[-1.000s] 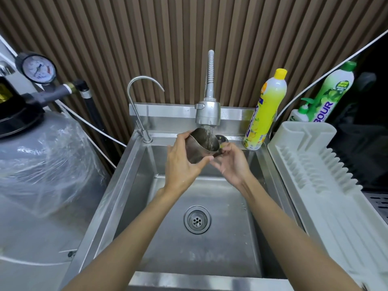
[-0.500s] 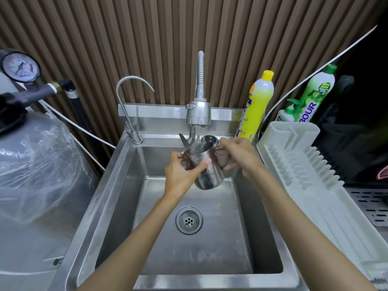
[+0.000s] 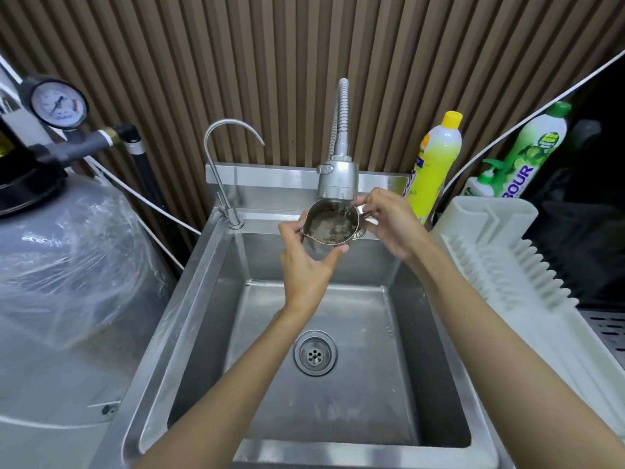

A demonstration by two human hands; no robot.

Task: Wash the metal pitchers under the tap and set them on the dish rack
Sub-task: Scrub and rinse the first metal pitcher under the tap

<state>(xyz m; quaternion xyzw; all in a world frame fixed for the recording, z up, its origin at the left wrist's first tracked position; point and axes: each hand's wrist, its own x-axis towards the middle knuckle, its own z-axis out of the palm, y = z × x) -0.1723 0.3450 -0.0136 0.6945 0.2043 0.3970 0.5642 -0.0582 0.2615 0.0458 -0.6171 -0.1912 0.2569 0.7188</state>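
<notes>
The small shiny steel pitcher [image 3: 329,228], gripped by my left hand [image 3: 304,269] round its body and right hand [image 3: 394,226] at its three-o'clock handle, wants level swirling under the grey spray tap [image 3: 338,179].

brown slatted wall [image 3: 169,62] behind; plastic-wrapped tank [image 3: 67,265] left w/ gauge [image 3: 57,104].

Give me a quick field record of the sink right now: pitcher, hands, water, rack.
metal pitcher: mouth up, just below the spray head, above the sink
water: running into the pitcher
left hand: grips the pitcher's body
right hand: holds its handle side
dish rack: right of the sink, no pitcher seen on it
stage: rinsing, not yet racked
</notes>
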